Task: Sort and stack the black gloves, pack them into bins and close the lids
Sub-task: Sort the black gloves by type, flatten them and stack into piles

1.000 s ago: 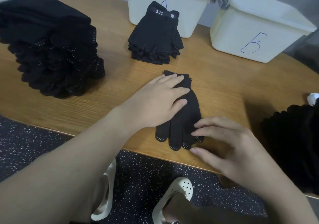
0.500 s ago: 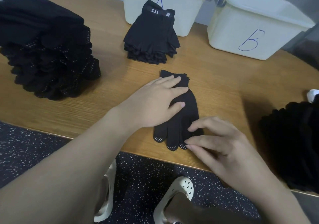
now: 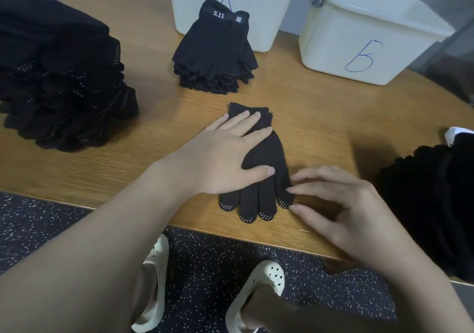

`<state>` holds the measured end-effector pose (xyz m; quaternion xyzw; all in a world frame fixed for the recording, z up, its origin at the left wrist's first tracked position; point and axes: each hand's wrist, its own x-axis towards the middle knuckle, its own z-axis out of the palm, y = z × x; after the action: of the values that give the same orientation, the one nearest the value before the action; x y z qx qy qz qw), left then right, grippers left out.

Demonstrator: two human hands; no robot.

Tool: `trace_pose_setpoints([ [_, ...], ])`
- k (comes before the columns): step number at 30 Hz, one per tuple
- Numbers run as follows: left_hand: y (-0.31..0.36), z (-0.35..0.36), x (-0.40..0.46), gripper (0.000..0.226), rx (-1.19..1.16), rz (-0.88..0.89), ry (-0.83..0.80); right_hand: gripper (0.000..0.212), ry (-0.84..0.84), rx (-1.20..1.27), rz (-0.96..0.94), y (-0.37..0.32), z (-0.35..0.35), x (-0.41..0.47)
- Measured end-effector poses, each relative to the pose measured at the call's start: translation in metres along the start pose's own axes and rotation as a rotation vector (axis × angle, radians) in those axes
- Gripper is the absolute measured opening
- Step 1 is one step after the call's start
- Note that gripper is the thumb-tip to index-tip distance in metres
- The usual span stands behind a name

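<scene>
A black dotted glove [image 3: 266,179] lies flat near the front edge of the wooden table [image 3: 320,117], fingers toward me. My left hand [image 3: 223,158] presses flat on its cuff and palm with straight fingers. My right hand [image 3: 341,204] touches the glove's little-finger side with loosely bent fingertips. A neat stack of fingerless "5.11" gloves [image 3: 215,53] stands in front of bin A [image 3: 256,12]. Bin B [image 3: 364,38] stands to the right with its lid on. A tall pile of dotted gloves [image 3: 59,76] sits at the far left.
Another heap of black gloves [image 3: 431,204] lies at the table's right edge, partly out of frame. The table's front edge runs just below the glove's fingertips. Below it are a speckled dark floor and my feet in white clogs [image 3: 259,286].
My right hand has shifted slightly along the glove's fingertip side. My left hand stays pressed on the glove, which has not moved.
</scene>
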<state>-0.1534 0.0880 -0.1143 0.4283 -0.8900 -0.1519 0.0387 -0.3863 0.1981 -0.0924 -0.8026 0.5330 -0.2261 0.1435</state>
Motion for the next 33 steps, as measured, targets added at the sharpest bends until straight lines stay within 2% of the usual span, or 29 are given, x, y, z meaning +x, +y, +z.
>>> trace_pose_setpoints([
  [9, 0.001, 0.001, 0.000, 0.082, -0.011, -0.002, 0.023, 0.015, 0.013, 0.007, -0.017, -0.001, 0.006, 0.002],
  [16, 0.002, 0.002, -0.001, 0.081, -0.021, 0.008, 0.042, 0.017, -0.046, -0.013, -0.038, -0.008, 0.005, 0.002],
  [20, 0.007, -0.002, 0.003, 0.062, -0.003, 0.107, 0.179, 0.015, -0.051, -0.024, -0.010, -0.012, 0.004, 0.003],
  [22, 0.008, -0.003, 0.006, 0.056, -0.009, 0.143, 0.136, 0.021, -0.034, -0.042, 0.017, -0.016, 0.005, 0.005],
  [26, 0.003, 0.000, 0.003, 0.056, -0.081, 0.051, 0.074, 0.044, 0.095, -0.108, 0.109, -0.024, 0.014, 0.017],
  [29, 0.002, -0.002, -0.005, 0.057, -0.183, -0.082, 0.127, 0.055, 0.010, -0.165, 0.108, -0.040, 0.026, 0.028],
  [33, -0.008, -0.011, -0.020, 0.054, -0.207, -0.174, 0.218, 0.042, -0.095, -0.255, 0.138, -0.048, 0.035, 0.041],
])
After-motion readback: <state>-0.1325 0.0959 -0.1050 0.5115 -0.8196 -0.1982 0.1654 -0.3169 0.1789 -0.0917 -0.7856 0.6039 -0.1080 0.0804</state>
